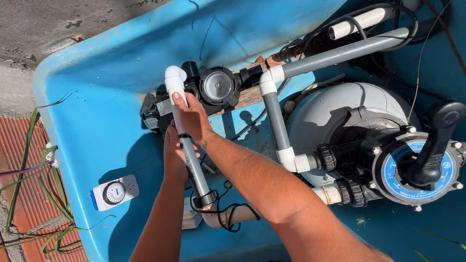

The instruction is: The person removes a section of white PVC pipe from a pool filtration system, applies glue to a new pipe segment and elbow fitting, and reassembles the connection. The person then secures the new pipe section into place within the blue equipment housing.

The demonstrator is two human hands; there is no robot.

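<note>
Head view looks down into a blue housing [97, 111] holding a black pump [213, 90], a grey filter tank [335, 106] and a multiport valve [420, 170]. Both hands are on one grey pipe [194, 170], whose long axis runs from a white elbow [174, 77] at the pump down and slightly right to a black union nut [206, 199]. The right hand [191, 116] is closed around the upper end, just below the elbow, thumb lying along the pipe. The left hand [174, 155] wraps the pipe from its left side directly beneath, the two hands touching. So the pipe passes through both grips, with its free length extending below the left hand toward the nut. A white timer [115, 192] lies well apart to the left, and a black cable [228, 213] loops around the nut.
</note>
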